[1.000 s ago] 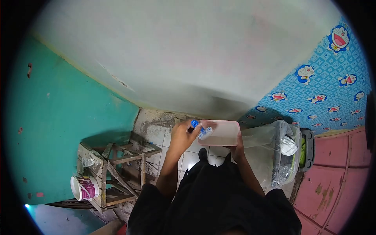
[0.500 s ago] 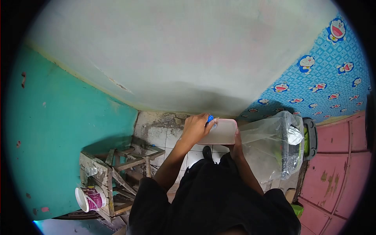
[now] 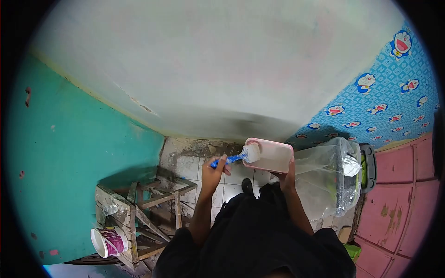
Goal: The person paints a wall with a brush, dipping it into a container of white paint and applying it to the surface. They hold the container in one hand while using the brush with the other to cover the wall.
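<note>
My left hand (image 3: 214, 170) grips the blue handle of a paintbrush (image 3: 236, 157), whose white, paint-loaded bristles touch the left rim of a pink rectangular container (image 3: 271, 156). My right hand (image 3: 286, 176) holds that container from below at its near right side. The container has white paint inside and is tilted slightly toward me. Both hands are raised in front of my black-clothed body, close to the white wall.
A white wall (image 3: 218, 69) rises ahead, a teal wall (image 3: 79, 153) at left, blue cartoon-print wallpaper (image 3: 384, 106) at right. A rough wooden stool (image 3: 143, 208) with a lying paper cup (image 3: 109, 241) stands lower left. A clear plastic bag (image 3: 329, 176) over a bin hangs right, beside a pink door (image 3: 398, 204).
My left hand has drawn back from over the container, pulling the brush out so its bristles now rest on the left rim. The container has tipped slightly.
</note>
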Demonstrator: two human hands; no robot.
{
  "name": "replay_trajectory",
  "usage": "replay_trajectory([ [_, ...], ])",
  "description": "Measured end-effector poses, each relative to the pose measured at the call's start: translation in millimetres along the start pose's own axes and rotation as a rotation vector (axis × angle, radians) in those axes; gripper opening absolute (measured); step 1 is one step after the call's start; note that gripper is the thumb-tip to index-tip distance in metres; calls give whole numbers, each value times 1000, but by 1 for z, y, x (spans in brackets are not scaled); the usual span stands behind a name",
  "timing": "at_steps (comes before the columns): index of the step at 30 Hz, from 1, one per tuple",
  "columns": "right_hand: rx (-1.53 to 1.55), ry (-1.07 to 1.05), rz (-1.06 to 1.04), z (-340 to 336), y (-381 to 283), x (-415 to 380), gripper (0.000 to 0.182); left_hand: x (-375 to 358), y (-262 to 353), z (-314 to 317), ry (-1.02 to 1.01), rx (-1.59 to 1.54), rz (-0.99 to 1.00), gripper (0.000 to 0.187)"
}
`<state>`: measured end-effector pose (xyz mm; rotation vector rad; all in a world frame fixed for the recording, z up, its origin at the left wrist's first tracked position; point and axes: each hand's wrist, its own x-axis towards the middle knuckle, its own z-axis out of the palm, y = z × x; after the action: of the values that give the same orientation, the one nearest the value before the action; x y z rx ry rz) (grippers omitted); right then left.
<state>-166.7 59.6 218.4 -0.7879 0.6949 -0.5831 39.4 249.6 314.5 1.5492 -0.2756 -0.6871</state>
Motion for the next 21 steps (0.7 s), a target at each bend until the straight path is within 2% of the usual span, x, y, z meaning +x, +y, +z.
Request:
replay_trajectory([
  [4,23,27,-10,-8,3,10,63,-11,-28,-10,-189,1,-143,29],
  [8,-36,68,-12,-9,-3,14,67,-8,-51,-11,-453,92,-127,27],
  [13,2,80,-26,-19,2,29,65,9,-60,9,-418,-112,-264,24],
  [16,24,87,-69,-17,-1,37,64,20,-51,21,-329,168,-102,24],
  [21,41,117,-105,-28,-2,48,63,50,-59,33,-233,133,22,22],
])
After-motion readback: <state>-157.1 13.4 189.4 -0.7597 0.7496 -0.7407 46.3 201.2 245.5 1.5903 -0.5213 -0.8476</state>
